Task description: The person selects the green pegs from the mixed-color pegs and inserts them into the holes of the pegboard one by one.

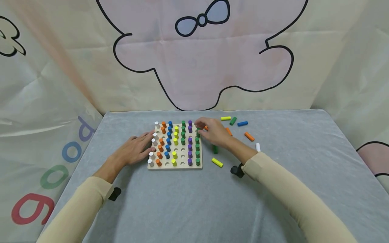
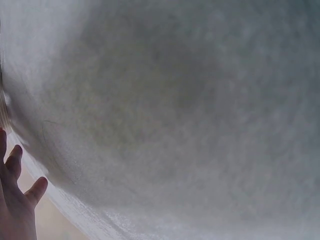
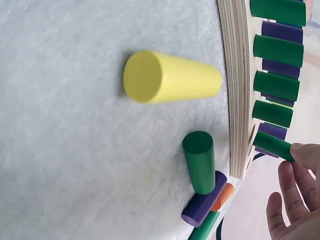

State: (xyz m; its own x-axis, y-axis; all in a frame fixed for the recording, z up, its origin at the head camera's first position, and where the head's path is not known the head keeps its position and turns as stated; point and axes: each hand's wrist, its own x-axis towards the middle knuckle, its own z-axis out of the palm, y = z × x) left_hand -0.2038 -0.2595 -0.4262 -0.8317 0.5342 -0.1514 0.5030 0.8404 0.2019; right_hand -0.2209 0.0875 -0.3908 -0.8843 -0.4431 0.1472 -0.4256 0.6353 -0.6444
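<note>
Right now R hand (image 1: 212, 132) pinches green peg (image 3: 272, 145) at pegboard (image 1: 179, 166) edge.

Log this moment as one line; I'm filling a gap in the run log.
left hand: flat, steadying pegboard | right hand: pinching green peg at board's right column | loose pegs: on cloth beside board

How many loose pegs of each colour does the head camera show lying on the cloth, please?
Yellow pegs: 2
Green pegs: 2
Orange pegs: 3
Blue peg: 1
White peg: 1
Total: 9
A purple peg shows only at the right wrist.
</note>
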